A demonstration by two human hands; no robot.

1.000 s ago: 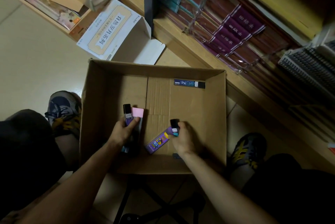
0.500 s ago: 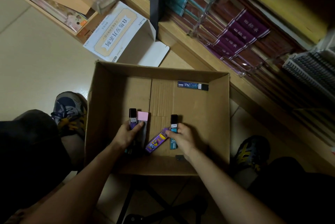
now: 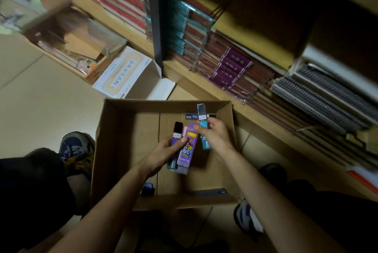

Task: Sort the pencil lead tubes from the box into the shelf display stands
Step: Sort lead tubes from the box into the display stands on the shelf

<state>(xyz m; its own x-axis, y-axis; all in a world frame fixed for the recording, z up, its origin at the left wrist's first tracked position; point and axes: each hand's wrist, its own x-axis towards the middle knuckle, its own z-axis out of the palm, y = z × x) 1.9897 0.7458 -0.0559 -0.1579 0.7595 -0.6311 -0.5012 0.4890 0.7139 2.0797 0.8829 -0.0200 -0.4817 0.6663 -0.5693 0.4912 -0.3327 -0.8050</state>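
- Sitting on the floor (image 3: 41,99) between the person's two shoes, an open cardboard box (image 3: 114,150) holds the pencil lead tubes and both hands.
- The left hand (image 3: 163,152) is clenched round a bundle of tubes held above the box bottom: a black-capped purple tube (image 3: 177,132) on the left, a pink tube (image 3: 184,131) peeking out in the middle, and a purple and yellow tube (image 3: 187,146) on the right.
- The right hand (image 3: 214,134) grasps a teal tube (image 3: 203,123) with a dark cap, tilted a little with the cap toward the far side, just beside the bundle.
- On the box bottom a dark tube (image 3: 190,116) lies against the far wall, partly hidden by the teal tube.
- A blue tube (image 3: 210,192) lies along the near wall on the right, and a small dark blue item (image 3: 147,188) sits near the same wall on the left; what it is cannot be told.
- Beyond the box's far left corner a white carton (image 3: 122,74) with printed characters lies on the floor, its flap open.
- A wooden shelf (image 3: 194,81) runs along the far and right side, packed with purple-banded notebooks (image 3: 231,68), teal-edged packs and spiral notebooks (image 3: 319,97).
- A black upright post (image 3: 155,17) divides the shelf.
- The left shoe (image 3: 75,148) is beside the box's left wall; the right shoe (image 3: 247,218) is at its near right corner.
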